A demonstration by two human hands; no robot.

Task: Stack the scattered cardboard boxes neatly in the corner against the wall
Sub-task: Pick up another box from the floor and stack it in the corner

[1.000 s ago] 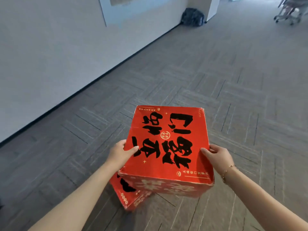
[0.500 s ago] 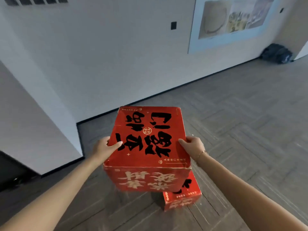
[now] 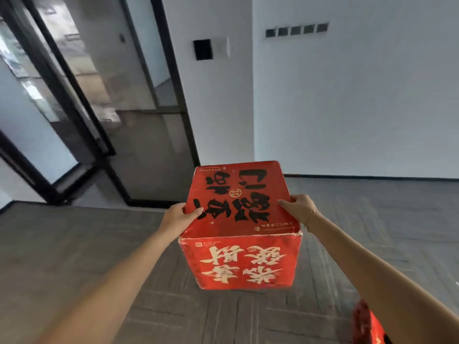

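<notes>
Both arms outstretched, left hand (image 3: 179, 218), right hand (image 3: 296, 207) gripping

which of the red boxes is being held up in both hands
The large red box in the middle of the view, gripped by the left hand and right hand. The other red box sits low at the bottom right, untouched.

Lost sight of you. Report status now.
Left hand and right hand clamp the red box, off the floor. Corner ahead, floor clear. Second box behind right arm.
</notes>
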